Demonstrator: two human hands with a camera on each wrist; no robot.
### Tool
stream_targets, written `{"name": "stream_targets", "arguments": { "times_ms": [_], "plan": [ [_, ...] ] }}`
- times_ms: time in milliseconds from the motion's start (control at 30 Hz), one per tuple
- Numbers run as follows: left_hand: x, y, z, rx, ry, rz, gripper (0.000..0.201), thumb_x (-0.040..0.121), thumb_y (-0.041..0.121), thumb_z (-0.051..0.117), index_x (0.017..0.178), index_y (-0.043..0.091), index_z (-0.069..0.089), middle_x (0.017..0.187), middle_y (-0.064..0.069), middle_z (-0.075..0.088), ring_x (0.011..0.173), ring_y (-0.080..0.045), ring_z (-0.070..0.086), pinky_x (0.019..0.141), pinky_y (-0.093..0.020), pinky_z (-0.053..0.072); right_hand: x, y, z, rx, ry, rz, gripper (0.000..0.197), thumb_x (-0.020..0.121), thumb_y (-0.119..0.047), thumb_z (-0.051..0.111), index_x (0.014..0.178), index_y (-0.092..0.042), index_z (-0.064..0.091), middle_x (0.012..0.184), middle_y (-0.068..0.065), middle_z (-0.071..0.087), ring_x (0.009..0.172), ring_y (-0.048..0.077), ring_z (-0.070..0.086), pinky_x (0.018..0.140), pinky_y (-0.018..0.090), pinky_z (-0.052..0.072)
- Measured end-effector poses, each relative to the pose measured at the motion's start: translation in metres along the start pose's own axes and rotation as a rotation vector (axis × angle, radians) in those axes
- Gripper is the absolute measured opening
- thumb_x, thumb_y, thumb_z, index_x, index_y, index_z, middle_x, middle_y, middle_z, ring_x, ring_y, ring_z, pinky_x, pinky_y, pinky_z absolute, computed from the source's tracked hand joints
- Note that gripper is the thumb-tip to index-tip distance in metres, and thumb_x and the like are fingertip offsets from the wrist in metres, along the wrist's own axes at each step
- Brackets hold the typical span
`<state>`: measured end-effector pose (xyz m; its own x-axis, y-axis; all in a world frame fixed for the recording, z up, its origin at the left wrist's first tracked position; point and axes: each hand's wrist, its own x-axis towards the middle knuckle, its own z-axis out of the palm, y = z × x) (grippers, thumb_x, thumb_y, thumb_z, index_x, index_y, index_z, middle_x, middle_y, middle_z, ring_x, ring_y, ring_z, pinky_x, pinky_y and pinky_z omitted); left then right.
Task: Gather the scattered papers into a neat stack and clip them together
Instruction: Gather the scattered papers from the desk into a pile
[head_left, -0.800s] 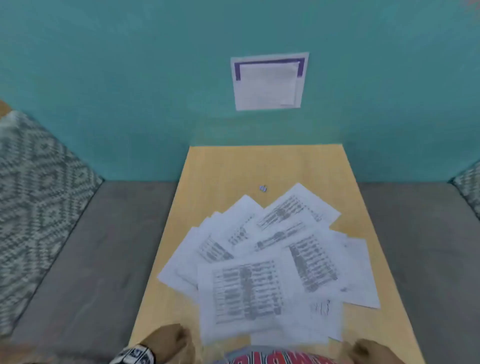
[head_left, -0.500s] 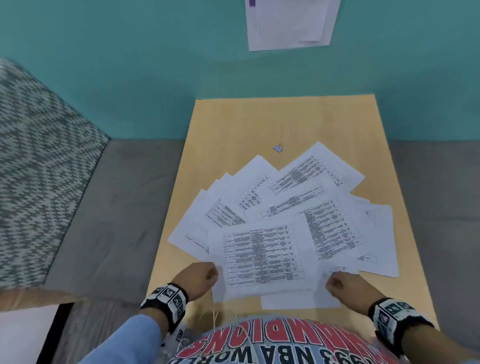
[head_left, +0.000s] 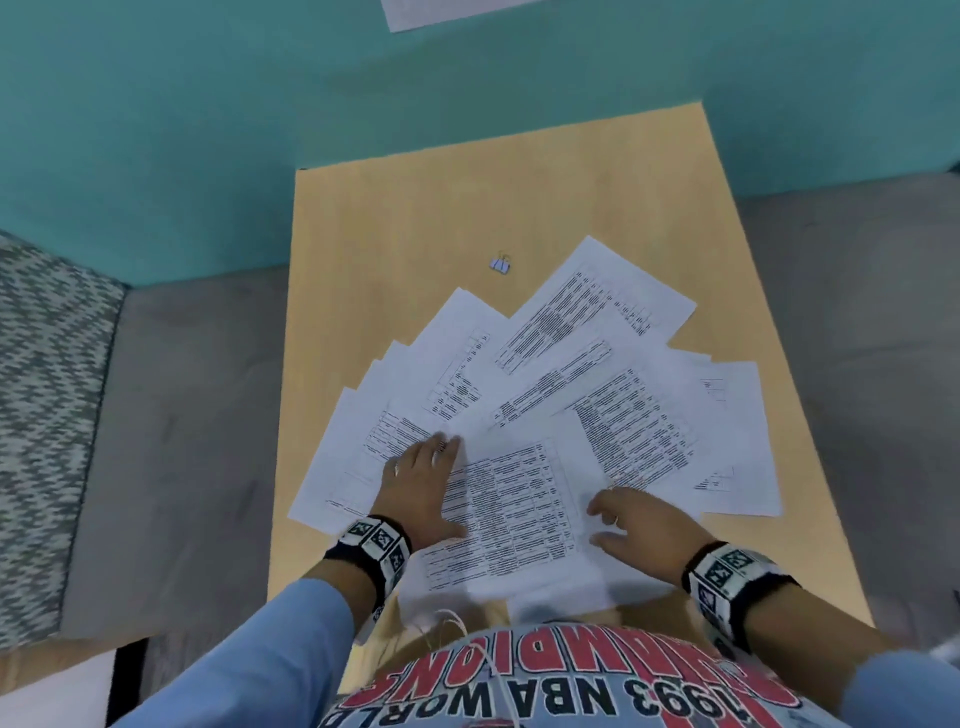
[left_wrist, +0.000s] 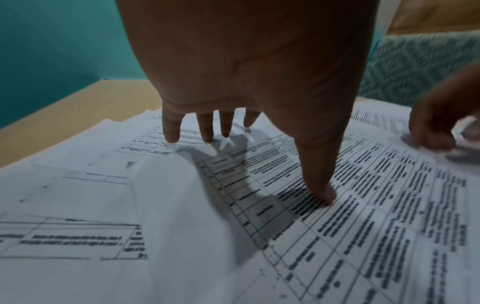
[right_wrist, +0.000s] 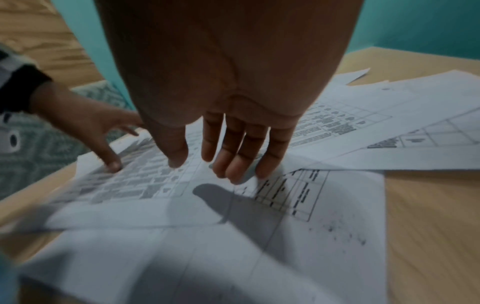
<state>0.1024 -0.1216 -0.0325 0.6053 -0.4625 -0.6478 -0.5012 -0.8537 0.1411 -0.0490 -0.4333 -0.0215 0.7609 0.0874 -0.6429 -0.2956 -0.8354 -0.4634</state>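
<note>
Several white printed papers (head_left: 566, 395) lie fanned and overlapping across the near half of a light wooden table (head_left: 415, 218). My left hand (head_left: 423, 478) lies flat on the left sheets, fingers straight, thumb tip (left_wrist: 328, 197) pressing the top sheet (head_left: 509, 519). My right hand (head_left: 631, 525) hovers low over the top sheet's right edge, fingers (right_wrist: 233, 164) straight and slightly spread, holding nothing. A small binder clip (head_left: 501, 264) sits alone on bare table beyond the papers.
A teal wall (head_left: 260, 104) rises behind the table, with a sheet (head_left: 441, 10) stuck on it. Grey floor (head_left: 171, 415) flanks both sides, and a patterned rug (head_left: 41, 374) lies at the left. The far half of the table holds only the clip.
Both hands moved forward from the near table edge onto the papers and spread flat; before, they were loosely curled at the front sheet's corners. The head view tilted further down.
</note>
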Motion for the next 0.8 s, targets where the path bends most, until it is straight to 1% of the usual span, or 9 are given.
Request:
{"name": "stream_targets", "arguments": {
  "times_ms": [133,233,300,400,500,567,667,733,800],
  "plan": [
    [0.014,0.001,-0.009,-0.022,0.017,-0.031,0.132,0.067,0.067,0.087,0.168,0.027,0.012,0.16,-0.006,0.04,0.145,-0.033,0.045,0.121,-0.056,0.033,0.022,0.014,-0.04,0.024,0.227,-0.015,0.041,0.095,-0.028,0.07,0.135,-0.02,0.064,0.13,0.002,0.064,0.121,0.025,0.061,0.1,0.037,0.05],
    [0.017,0.003,-0.014,-0.071,-0.022,0.003,0.097,0.082,0.043,0.085,0.16,0.032,0.028,0.137,-0.001,0.068,0.123,-0.027,0.067,0.118,-0.049,0.038,0.055,0.016,-0.079,-0.154,0.225,-0.032,0.071,0.089,-0.03,0.077,0.153,-0.018,0.049,0.157,0.009,0.048,0.14,0.033,0.049,0.116,0.043,0.039],
    [0.019,0.001,-0.019,-0.062,-0.077,0.035,0.067,0.094,0.028,0.073,0.155,0.029,0.044,0.139,0.0,0.069,0.124,-0.027,0.067,0.112,-0.041,0.046,0.079,0.006,-0.098,-0.278,0.2,-0.051,0.097,0.081,-0.037,0.085,0.162,-0.021,0.034,0.171,0.008,0.029,0.153,0.034,0.034,0.124,0.05,0.029],
    [0.019,-0.011,-0.028,0.003,-0.098,0.072,0.029,0.095,0.021,0.065,0.124,0.026,0.07,0.124,0.0,0.073,0.117,-0.028,0.069,0.095,-0.041,0.056,0.111,-0.014,-0.112,-0.404,0.127,-0.073,0.123,0.075,-0.049,0.089,0.168,-0.025,0.012,0.177,0.004,0.008,0.161,0.032,0.015,0.127,0.058,0.015],
    [0.016,-0.032,-0.034,0.033,-0.054,0.038,0.011,0.094,0.024,0.067,0.103,0.026,0.073,0.101,0.005,0.074,0.097,-0.023,0.071,0.079,-0.033,0.052,0.13,-0.032,-0.115,-0.508,0.056,-0.077,0.135,0.069,-0.06,0.088,0.168,-0.026,0.002,0.177,0.002,0.009,0.162,0.029,0.013,0.126,0.063,0.009],
    [0.014,-0.049,-0.037,0.004,-0.027,-0.002,0.005,0.092,0.023,0.071,0.094,0.027,0.07,0.089,0.009,0.067,0.086,-0.018,0.062,0.075,-0.029,0.043,0.136,-0.039,-0.117,-0.542,0.05,-0.059,0.134,0.064,-0.065,0.088,0.167,-0.028,0.011,0.171,0.003,0.024,0.157,0.031,0.025,0.125,0.065,0.011],
    [0.011,-0.067,-0.042,-0.028,-0.025,-0.077,0.011,0.089,0.027,0.073,0.099,0.024,0.073,0.092,0.006,0.072,0.088,-0.021,0.066,0.077,-0.034,0.051,0.139,-0.046,-0.12,-0.564,0.04,-0.053,0.112,0.056,-0.068,0.089,0.151,-0.038,0.041,0.151,0.006,0.044,0.142,0.034,0.04,0.123,0.066,0.015],
    [0.008,-0.076,-0.042,-0.073,-0.014,-0.114,0.017,0.086,0.031,0.075,0.101,0.024,0.073,0.095,0.002,0.076,0.091,-0.024,0.071,0.076,-0.034,0.055,0.139,-0.046,-0.122,-0.558,0.03,-0.065,0.096,0.051,-0.067,0.091,0.134,-0.037,0.054,0.143,0.005,0.046,0.134,0.034,0.043,0.122,0.063,0.022],
    [0.004,-0.083,-0.042,-0.129,0.003,-0.143,0.017,0.086,0.032,0.078,0.102,0.026,0.073,0.095,0.002,0.076,0.09,-0.024,0.071,0.072,-0.033,0.052,0.139,-0.048,-0.122,-0.55,0.021,-0.097,0.099,0.05,-0.065,0.094,0.135,-0.032,0.054,0.147,0.005,0.043,0.135,0.033,0.042,0.121,0.057,0.027]
  ]
}}
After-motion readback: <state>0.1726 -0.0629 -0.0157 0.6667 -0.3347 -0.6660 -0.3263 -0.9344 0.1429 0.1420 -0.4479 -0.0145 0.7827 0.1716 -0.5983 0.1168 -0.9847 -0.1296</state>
